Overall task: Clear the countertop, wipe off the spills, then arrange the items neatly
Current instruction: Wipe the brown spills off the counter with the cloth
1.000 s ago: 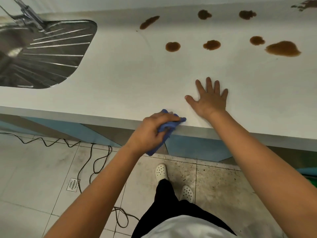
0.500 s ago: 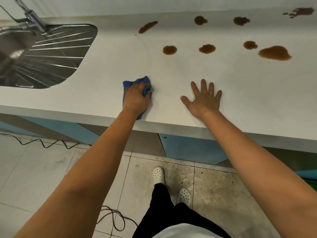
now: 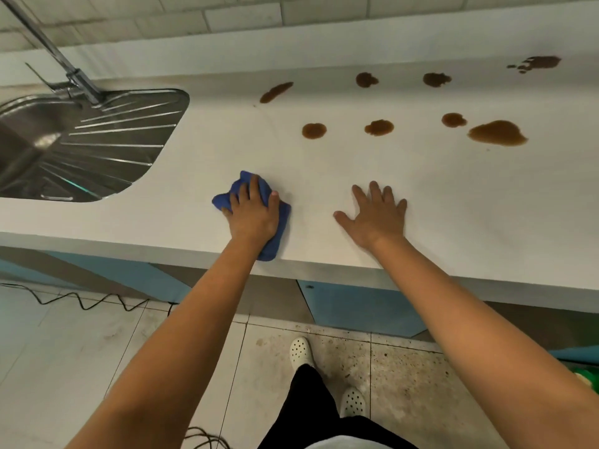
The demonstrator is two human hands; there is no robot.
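- The left hand (image 3: 252, 211) presses a crumpled dark blue cloth (image 3: 281, 222) onto the white smooth countertop (image 3: 421, 196), close to its front edge; the fingers are bent over the bunched top of the cloth and grip it.
- The right hand (image 3: 377, 214) lies flat on the countertop just beside it, with fingers spread and straight, and it holds nothing.
- The brown liquid spills (image 3: 497, 133) are well apart from the cloth, in two rows toward the back edge and the right end of the countertop; none of them looks wiped yet.
- The steel sink with ribbed drainboard (image 3: 97, 140) is set in the left end of the countertop.
- The cloth looks soft, light and limp, so I judge it will fold and slide easily on the smooth surface.
- It is better to take it from above with the palm on the middle, so that a wide part stays flat under the hand.
- The liquid may smear or spread if the cloth is only pushed through it.
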